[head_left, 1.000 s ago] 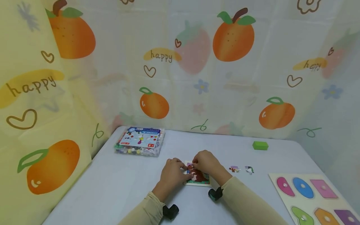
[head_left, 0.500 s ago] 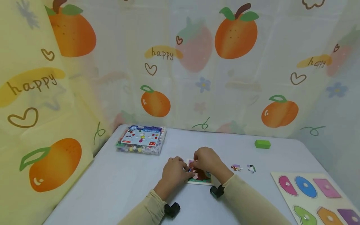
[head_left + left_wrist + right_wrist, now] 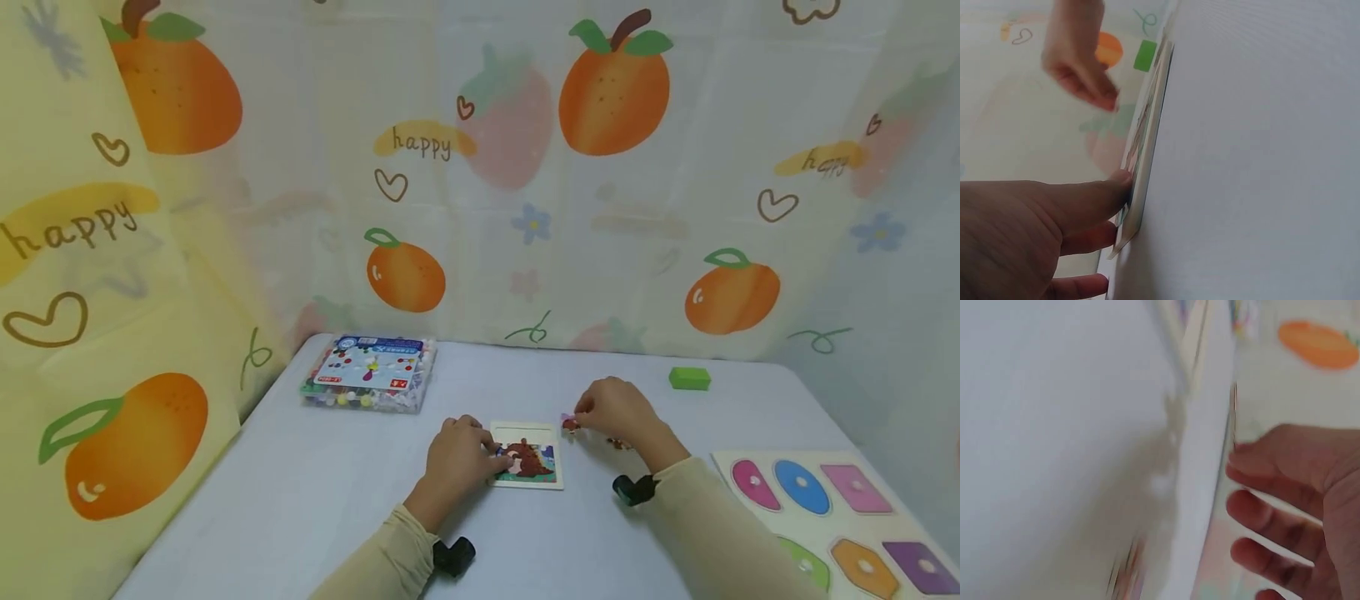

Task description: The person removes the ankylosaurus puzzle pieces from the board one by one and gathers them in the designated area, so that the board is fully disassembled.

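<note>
A small jigsaw puzzle in a pale frame [image 3: 525,485] lies mid-table, a brown animal [image 3: 531,460] pictured on it. The frame's bare upper strip shows. At its left edge my left hand [image 3: 457,458] holds it, thumb [image 3: 1100,197] on the picture and fingers against the side. Right of the frame, my right hand [image 3: 618,415] pinches a purple and brown puzzle piece [image 3: 570,423] above the table. In the right wrist view that piece [image 3: 1234,419] is seen edge-on between thumb and fingertip. Another loose piece [image 3: 618,443] lies below the right hand, partly hidden by it.
A clear box of colourful beads [image 3: 367,375] stands at the back left. A green block [image 3: 689,378] sits at the back right. Along the right side lies a shape board [image 3: 810,527] with knobbed pieces. A fruit-print curtain [image 3: 495,250] hangs behind the table.
My right hand has moved right, away from the puzzle's upper part, carrying a piece. This uncovers the frame's bare top strip. My left hand stays at the frame's left edge.
</note>
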Demonstrator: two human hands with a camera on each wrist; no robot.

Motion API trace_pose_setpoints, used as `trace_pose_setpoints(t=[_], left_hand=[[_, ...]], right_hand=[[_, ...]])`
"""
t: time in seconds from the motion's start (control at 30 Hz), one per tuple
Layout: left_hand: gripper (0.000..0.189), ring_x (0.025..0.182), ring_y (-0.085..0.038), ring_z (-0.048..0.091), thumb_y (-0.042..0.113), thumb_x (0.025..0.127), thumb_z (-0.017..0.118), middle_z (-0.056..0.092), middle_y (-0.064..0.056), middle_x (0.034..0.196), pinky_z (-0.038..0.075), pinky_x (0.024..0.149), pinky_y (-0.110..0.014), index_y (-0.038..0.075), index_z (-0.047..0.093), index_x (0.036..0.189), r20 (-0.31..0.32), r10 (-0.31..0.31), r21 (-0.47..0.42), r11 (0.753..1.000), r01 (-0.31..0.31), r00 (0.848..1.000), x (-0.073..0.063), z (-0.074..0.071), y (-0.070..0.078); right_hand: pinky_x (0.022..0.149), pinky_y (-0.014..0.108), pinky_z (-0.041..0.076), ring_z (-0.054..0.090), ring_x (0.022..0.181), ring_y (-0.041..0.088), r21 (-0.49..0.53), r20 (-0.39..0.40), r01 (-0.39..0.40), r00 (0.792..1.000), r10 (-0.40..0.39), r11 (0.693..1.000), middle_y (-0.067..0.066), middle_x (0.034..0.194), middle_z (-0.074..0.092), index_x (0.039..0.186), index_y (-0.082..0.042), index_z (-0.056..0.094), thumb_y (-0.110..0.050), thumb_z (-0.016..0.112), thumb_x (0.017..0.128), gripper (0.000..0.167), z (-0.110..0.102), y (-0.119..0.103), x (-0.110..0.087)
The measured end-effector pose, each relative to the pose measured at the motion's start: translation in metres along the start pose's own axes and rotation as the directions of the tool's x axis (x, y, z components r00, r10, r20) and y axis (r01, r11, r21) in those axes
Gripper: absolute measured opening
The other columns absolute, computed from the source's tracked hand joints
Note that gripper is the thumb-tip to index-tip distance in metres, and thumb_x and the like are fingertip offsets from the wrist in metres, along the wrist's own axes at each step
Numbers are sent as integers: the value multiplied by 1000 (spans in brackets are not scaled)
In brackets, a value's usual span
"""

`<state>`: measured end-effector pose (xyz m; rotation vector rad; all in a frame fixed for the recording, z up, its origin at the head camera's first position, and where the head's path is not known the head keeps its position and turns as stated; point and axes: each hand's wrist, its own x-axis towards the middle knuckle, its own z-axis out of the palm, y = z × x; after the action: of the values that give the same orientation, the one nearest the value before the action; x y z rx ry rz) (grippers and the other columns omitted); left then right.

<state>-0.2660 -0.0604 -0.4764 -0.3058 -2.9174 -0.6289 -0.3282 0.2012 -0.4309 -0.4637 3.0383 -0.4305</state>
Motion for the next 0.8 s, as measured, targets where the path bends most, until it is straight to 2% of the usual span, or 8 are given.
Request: trace_pose_setpoints(t=[0.07,0.17,0.4,0.57,0.7,0.8], left_hand=[[32,94,-24,53,52,72,82,63,-2,100,48,72,-35,22,71,71,1,-8,4,1000,8,1000,0,-1,-1],[32,94,-23,53,53,71,83,62,-1,99,47,72,-35,23,69,70,0,-15,7,1000,15,1000,-1,-2,-3],[33,93,-24,52,53,71,83,62,-2,99,46,73,-38,23,68,70,-6,2,-1,1000,-3,1000,-2,2,-8],[32,97,-27,52,52,72,82,62,-4,103,46,80,-43,23,70,80,7,12,0,1000,-12,1000,-1,6,-7],[35,104,-32,52,49,75,81,62,-8,110,44,84,-49,23,72,98,17,41,-15,999,-41,999,1,5,-3],[36,110,-34,49,46,79,79,61,-8,116,42,86,-52,25,73,108,22,74,-44,996,-73,997,3,4,0]], right_hand=[[68,35,47,53,73,14,1,59,-34,998,34,999,-10,74,63,83,-23,78,-30,77,83,7,-1,16,-3],[65,33,46,54,73,13,8,99,-39,994,38,999,-10,72,62,82,-25,78,-30,77,82,6,3,29,-7],[67,34,43,49,76,14,-22,63,4,998,-2,1000,-12,75,60,79,-25,78,-31,79,79,6,13,31,-13],[67,35,41,49,73,13,-72,47,6,999,-3,997,-13,67,57,77,-29,76,-34,79,80,7,15,31,-15],[75,42,37,51,77,13,-4,-5,19,1000,-19,1000,-16,69,60,81,-27,76,-33,77,84,6,11,23,-21],[79,43,37,52,76,12,113,-26,31,999,-28,993,-16,75,62,87,-25,77,-29,76,85,4,12,6,-27]])
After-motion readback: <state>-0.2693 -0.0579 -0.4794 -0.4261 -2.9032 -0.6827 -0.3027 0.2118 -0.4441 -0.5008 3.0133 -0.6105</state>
